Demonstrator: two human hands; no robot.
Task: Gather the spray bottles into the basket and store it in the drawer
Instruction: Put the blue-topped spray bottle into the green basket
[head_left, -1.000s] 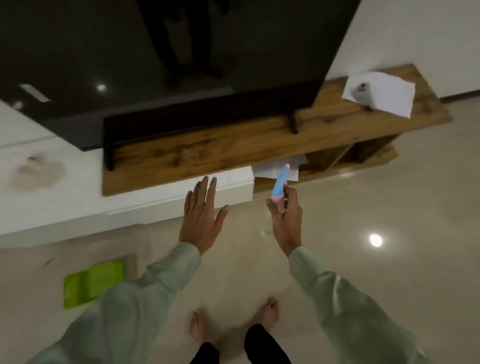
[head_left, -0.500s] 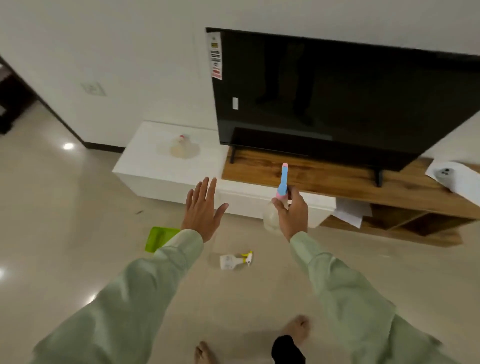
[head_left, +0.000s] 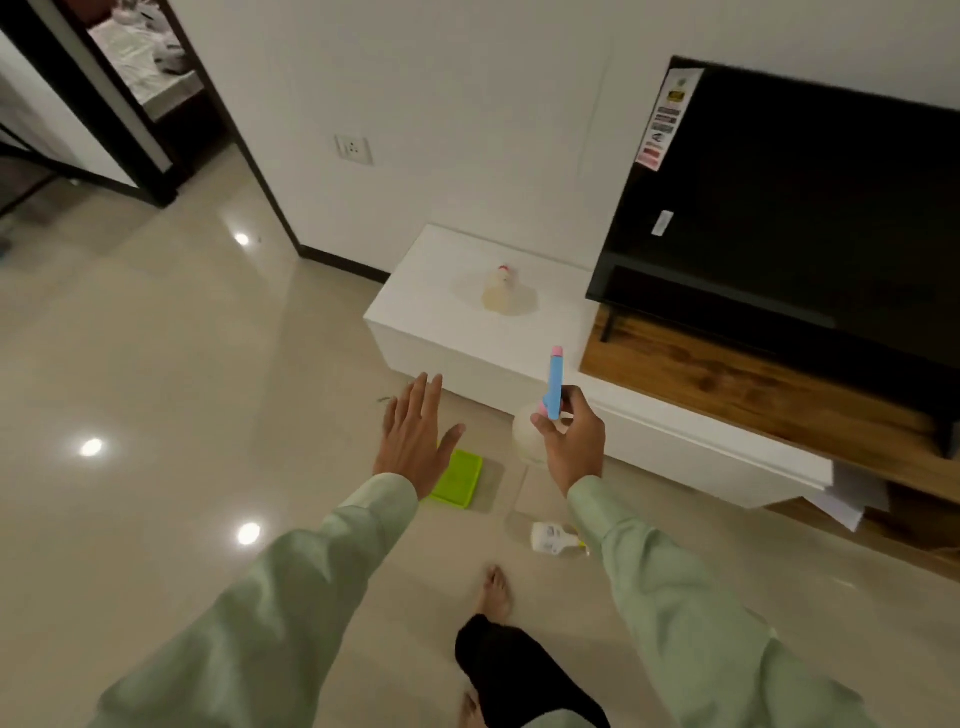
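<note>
My right hand (head_left: 574, 441) grips a spray bottle (head_left: 554, 382) with a blue and pink head pointing up; its pale round body shows left of my fingers. My left hand (head_left: 415, 434) is spread flat with nothing in it, above the floor. Just beyond and below it, a green basket (head_left: 460, 478) lies on the floor. A white spray bottle (head_left: 551, 538) with a yellow nozzle lies on its side on the floor under my right forearm. Another pale spray bottle (head_left: 501, 291) with a red cap stands on the white cabinet (head_left: 467, 338).
A black TV (head_left: 810, 208) stands on a wooden shelf (head_left: 727, 384) at the right, with papers (head_left: 847, 499) under it. A doorway (head_left: 130, 104) opens at the far left. My bare feet (head_left: 493, 592) are on the glossy tile floor.
My view has swung left, bringing the cabinet's left end, the green basket and the doorway into sight. Both hands keep their pose; the right still holds the bottle.
</note>
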